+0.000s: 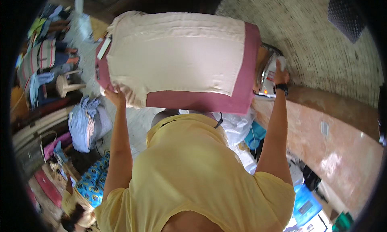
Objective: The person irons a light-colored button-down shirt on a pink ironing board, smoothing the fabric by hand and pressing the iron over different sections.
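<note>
A cream garment lies spread over a maroon padded ironing board. My left hand is at the board's near left corner, its fingers closed on a bunched edge of the garment. At the right end of the board, my right hand is wrapped round the handle of a clothes iron. A small orange light glows on the iron, which sits by a brown rest off the cloth. The fingertips of my right hand are partly hidden.
A small white bar-shaped object lies at the board's far left corner. A pile of blue clothes stands to the left, near a beige stool. A low wall runs along the right. Another person is at the lower left.
</note>
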The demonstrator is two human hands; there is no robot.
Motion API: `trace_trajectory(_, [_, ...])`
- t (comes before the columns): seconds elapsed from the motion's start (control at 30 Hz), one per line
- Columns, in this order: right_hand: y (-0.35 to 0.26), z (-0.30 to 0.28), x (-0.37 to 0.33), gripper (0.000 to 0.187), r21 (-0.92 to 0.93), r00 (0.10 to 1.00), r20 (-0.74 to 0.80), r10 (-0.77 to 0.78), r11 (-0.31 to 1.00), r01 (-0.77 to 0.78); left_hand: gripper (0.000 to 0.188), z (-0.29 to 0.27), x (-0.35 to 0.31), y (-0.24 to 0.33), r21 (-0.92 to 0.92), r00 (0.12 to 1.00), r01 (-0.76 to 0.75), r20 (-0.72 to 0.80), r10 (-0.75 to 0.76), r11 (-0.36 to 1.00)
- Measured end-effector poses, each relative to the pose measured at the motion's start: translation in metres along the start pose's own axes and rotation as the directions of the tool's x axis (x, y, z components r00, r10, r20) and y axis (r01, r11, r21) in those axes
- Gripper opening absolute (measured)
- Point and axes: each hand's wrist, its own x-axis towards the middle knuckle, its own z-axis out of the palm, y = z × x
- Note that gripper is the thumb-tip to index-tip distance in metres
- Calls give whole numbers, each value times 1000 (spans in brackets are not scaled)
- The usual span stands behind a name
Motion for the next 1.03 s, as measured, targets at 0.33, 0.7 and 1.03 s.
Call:
trace_trajectory(0.33, [-31, -16, -50, 99, 136, 995, 89, -38, 990, 25, 58, -5, 3, -27, -190, 931, 322, 243, -273, 928])
trace_trajectory(0.7, [-29, 61, -140, 39, -232, 765, -301, -570, 822, 521, 38, -17, 18, -9, -97, 897, 341, 331, -293, 935])
trace_trajectory(1.03, [-76, 96, -231, 34, 65, 907, 348, -236, 972, 227, 35, -32, -11, -19, -146, 849, 422, 411, -334, 895])
